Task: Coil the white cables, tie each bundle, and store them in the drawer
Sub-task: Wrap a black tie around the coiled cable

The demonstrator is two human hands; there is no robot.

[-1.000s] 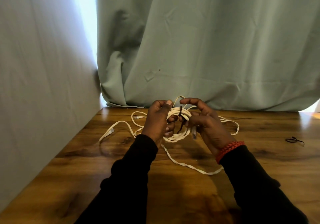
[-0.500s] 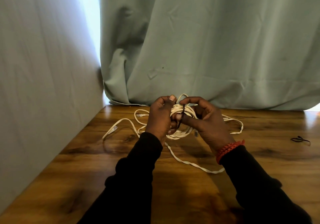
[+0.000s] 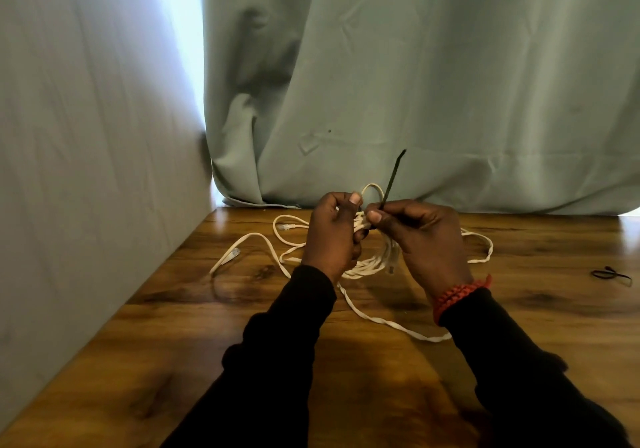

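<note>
A coil of white cable [image 3: 367, 264] hangs between both hands above the wooden table [image 3: 173, 326]. My left hand [image 3: 332, 231] grips the top of the coil, fingers curled round the strands. My right hand [image 3: 420, 236] pinches a thin black tie [image 3: 393, 179], whose free end sticks up and to the right against the curtain. A loose white cable [image 3: 254, 239] with plugs at its ends trails over the table to the left. Another length of white cable [image 3: 388, 324] snakes toward me under my right wrist.
A second black tie [image 3: 611, 276] lies on the table at the far right. A pale green curtain [image 3: 450, 83] hangs along the table's back edge. A grey wall [image 3: 86, 153] runs down the left side. No drawer is in view.
My right hand has drawn the black tie upward, so its free end now stands above the hands instead of lying across the coil. Both hands stay at the coil.
</note>
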